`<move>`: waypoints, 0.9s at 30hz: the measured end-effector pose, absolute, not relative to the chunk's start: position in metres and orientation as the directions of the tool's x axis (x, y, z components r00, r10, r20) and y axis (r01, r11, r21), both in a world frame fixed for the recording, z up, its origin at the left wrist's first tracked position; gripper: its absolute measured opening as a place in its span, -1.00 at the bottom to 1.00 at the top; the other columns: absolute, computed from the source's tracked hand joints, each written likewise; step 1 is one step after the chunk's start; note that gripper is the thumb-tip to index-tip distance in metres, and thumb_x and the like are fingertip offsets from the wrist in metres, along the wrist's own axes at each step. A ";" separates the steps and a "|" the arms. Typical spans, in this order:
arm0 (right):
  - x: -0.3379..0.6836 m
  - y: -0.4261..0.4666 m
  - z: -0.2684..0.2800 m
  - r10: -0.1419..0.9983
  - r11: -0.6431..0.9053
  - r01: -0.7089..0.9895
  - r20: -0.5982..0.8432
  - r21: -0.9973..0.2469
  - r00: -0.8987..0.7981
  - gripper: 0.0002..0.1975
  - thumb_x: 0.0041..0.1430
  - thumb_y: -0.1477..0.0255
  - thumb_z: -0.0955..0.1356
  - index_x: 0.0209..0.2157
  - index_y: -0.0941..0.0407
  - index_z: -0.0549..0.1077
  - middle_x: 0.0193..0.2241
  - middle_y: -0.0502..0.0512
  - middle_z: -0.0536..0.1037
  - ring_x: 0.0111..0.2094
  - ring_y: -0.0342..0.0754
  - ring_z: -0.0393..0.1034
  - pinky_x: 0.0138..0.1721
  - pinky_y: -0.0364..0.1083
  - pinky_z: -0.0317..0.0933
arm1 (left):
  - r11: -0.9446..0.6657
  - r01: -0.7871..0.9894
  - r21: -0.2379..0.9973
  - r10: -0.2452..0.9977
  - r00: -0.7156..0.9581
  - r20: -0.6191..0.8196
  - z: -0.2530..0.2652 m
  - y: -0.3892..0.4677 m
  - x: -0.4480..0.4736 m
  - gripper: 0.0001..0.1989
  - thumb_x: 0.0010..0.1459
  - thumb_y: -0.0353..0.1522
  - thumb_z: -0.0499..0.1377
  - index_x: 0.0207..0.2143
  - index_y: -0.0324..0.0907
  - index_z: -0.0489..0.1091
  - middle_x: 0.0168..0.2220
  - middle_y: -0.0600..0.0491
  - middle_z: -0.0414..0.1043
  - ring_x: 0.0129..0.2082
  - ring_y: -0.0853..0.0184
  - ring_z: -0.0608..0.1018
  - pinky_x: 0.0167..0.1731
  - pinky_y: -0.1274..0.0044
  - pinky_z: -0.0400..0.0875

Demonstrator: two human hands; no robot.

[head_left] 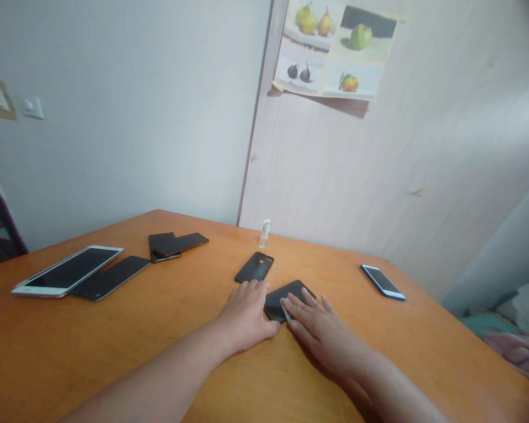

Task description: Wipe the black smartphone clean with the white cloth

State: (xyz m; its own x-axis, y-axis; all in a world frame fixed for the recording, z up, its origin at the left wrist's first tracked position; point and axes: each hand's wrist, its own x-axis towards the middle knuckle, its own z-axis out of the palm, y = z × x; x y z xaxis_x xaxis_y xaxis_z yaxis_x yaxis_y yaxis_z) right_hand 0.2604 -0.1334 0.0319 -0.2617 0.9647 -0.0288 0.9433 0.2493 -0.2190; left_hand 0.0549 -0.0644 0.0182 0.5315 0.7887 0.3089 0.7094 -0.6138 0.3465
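On an orange-brown table [127,335], a dark phone [277,300] was touched along its left edge by the left hand [245,314], whose grip could not be told. What was apparently a white wipe [286,309] was covered by outstretched fingers of the right hand [320,329]. Beyond, a black case [254,267] was partly blocked by left fingertips; a small bottle [264,234], contents unclear, was set farther off. A white tablet [73,270] was seen at left, a blue-edged phone [383,282] at right.
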 end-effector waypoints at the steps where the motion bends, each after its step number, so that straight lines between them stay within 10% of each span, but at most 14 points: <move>1: 0.265 -0.131 0.030 0.983 0.178 0.965 -0.017 -0.194 -0.185 -0.47 0.36 0.14 0.06 0.30 -0.09 0.08 0.32 0.03 0.07 0.35 0.23 -0.29 0.22 0.41 -0.38 | -0.615 0.705 0.354 0.788 0.531 0.311 0.018 -0.064 0.055 -0.45 -0.10 -0.15 0.23 -0.05 -0.16 0.31 -0.12 -0.10 0.40 -0.09 0.05 0.42 -0.12 0.33 0.32; 5: 0.271 -0.127 0.027 0.999 0.030 0.989 0.027 -0.143 -0.027 -0.47 0.35 0.16 0.09 0.30 -0.04 0.10 0.31 0.09 0.09 0.35 0.28 -0.31 0.20 0.46 -0.43 | -0.604 0.695 0.389 0.797 0.525 0.299 0.018 -0.063 0.056 -0.41 -0.12 -0.17 0.25 0.00 -0.15 0.29 -0.09 -0.10 0.40 -0.07 0.02 0.42 -0.08 0.30 0.31; 11: 0.247 -0.140 0.035 0.937 0.311 0.902 -0.059 -0.300 -0.343 -0.50 0.36 0.12 0.06 0.29 -0.16 0.08 0.32 0.00 0.06 0.36 0.17 -0.30 0.25 0.37 -0.39 | -0.612 0.684 0.397 0.791 0.522 0.319 0.013 -0.061 0.056 -0.41 -0.10 -0.18 0.24 0.01 -0.16 0.29 -0.10 -0.11 0.40 -0.07 0.02 0.42 -0.09 0.31 0.31; 17: 0.274 -0.121 0.024 0.999 0.044 0.984 0.007 -0.175 -0.043 -0.48 0.36 0.13 0.05 0.29 -0.10 0.09 0.32 0.03 0.07 0.34 0.29 -0.30 0.18 0.48 -0.43 | -0.620 0.667 0.413 0.784 0.540 0.305 0.016 -0.062 0.054 -0.37 -0.14 -0.03 0.27 -0.04 -0.13 0.33 -0.09 -0.10 0.39 -0.07 0.03 0.42 -0.09 0.32 0.31; 27: 0.270 -0.123 0.022 0.992 0.122 0.972 -0.009 -0.202 -0.126 -0.48 0.36 0.11 0.04 0.29 -0.12 0.11 0.32 0.01 0.07 0.35 0.23 -0.29 0.20 0.46 -0.40 | -0.550 0.730 0.406 0.833 0.447 0.326 0.021 -0.049 0.046 -0.50 0.10 0.07 0.04 -0.23 -0.14 0.43 -0.13 -0.12 0.40 -0.11 0.05 0.44 -0.10 0.31 0.30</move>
